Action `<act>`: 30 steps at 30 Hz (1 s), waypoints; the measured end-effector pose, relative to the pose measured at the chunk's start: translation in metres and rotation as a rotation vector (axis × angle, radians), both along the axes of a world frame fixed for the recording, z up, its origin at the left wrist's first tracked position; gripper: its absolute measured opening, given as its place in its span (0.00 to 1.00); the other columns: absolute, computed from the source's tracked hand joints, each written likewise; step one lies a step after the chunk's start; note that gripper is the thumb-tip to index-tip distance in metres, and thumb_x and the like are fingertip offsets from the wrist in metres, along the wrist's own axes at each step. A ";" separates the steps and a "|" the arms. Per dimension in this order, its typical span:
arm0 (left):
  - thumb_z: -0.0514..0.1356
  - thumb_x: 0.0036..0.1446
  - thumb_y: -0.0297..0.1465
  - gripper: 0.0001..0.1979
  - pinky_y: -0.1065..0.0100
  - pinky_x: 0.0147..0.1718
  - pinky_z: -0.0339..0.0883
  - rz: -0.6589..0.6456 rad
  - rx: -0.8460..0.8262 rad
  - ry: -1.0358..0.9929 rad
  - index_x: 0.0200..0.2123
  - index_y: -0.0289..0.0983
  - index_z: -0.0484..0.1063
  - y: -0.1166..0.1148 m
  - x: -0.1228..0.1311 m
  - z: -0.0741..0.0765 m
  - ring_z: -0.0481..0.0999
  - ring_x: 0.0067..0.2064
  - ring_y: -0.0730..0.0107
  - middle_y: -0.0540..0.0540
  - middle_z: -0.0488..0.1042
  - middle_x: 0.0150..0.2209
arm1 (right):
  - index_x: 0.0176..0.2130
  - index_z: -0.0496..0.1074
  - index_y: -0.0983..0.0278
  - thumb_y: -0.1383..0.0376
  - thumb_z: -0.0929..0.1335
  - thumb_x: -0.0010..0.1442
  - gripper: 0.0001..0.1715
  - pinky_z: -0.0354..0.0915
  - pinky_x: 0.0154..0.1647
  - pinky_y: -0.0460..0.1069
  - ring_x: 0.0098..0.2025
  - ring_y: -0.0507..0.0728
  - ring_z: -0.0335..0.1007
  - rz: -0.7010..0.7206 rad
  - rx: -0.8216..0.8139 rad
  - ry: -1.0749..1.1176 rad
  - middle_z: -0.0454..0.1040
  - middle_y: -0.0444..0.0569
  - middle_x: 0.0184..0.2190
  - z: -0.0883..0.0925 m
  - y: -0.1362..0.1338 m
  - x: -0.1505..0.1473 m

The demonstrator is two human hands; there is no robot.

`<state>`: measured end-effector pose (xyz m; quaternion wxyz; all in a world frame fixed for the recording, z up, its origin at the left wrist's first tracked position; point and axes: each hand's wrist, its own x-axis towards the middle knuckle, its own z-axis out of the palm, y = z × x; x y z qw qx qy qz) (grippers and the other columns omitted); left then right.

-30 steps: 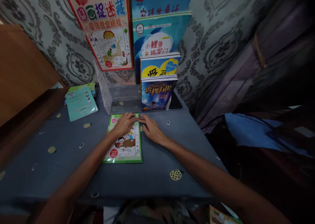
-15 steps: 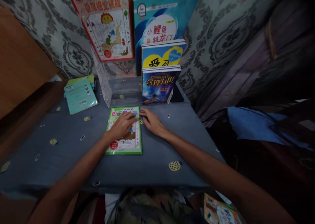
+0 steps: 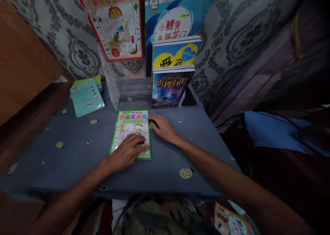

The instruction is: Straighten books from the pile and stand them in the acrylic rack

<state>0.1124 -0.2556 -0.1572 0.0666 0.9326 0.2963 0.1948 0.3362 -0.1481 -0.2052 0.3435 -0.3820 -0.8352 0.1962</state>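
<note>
A green-bordered picture book (image 3: 131, 119) lies flat on the cloth-covered table in front of me, its cover facing up. My left hand (image 3: 128, 149) rests palm down across the lower half of the cover, fingers loosely stretched, hiding part of the drawing. Just right of the book, my right hand (image 3: 163, 129) lies on the cloth with fingers extended and slightly bent. Its fingertips meet the book's upper right edge, and neither hand is wrapped around anything.
Beyond the book stands a clear stepped rack (image 3: 114, 94). It bears a red-bordered book (image 3: 118, 28), a dark blue book (image 3: 171, 87) and others behind. Teal-covered books (image 3: 87, 99) lie at the left. A dark flat object (image 3: 189, 98) lies beside the rack.
My left hand has slid down the cover toward me, uncovering the title and the upper drawing. My right hand stays by the book's right edge. The view has shifted slightly.
</note>
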 end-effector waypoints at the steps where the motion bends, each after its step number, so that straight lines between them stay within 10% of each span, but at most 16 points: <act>1: 0.51 0.66 0.21 0.20 0.49 0.57 0.67 -0.002 0.005 0.008 0.56 0.41 0.72 -0.006 0.000 0.001 0.70 0.58 0.58 0.39 0.73 0.54 | 0.54 0.74 0.62 0.71 0.62 0.63 0.22 0.65 0.59 0.62 0.54 0.63 0.72 0.006 0.008 0.000 0.78 0.55 0.51 0.000 0.002 0.000; 15: 0.55 0.60 0.21 0.22 0.51 0.64 0.60 0.053 -0.086 0.007 0.54 0.43 0.74 -0.034 0.002 0.005 0.65 0.64 0.58 0.42 0.72 0.58 | 0.54 0.74 0.64 0.66 0.62 0.65 0.21 0.64 0.58 0.60 0.59 0.65 0.68 -0.076 0.078 -0.195 0.74 0.59 0.57 0.005 0.035 -0.015; 23: 0.55 0.57 0.19 0.16 0.58 0.57 0.62 0.131 -0.202 -0.122 0.38 0.42 0.78 -0.042 -0.006 0.016 0.74 0.54 0.64 0.48 0.78 0.46 | 0.51 0.74 0.65 0.64 0.62 0.66 0.18 0.66 0.55 0.60 0.51 0.65 0.70 -0.063 0.128 -0.175 0.77 0.57 0.48 0.010 0.004 0.003; 30: 0.57 0.64 0.33 0.07 0.58 0.45 0.65 0.377 -0.130 0.173 0.39 0.39 0.74 -0.027 -0.001 0.023 0.74 0.41 0.61 0.46 0.77 0.36 | 0.46 0.77 0.63 0.64 0.62 0.67 0.16 0.67 0.54 0.64 0.44 0.64 0.74 -0.076 0.080 -0.103 0.79 0.55 0.40 0.020 -0.037 0.023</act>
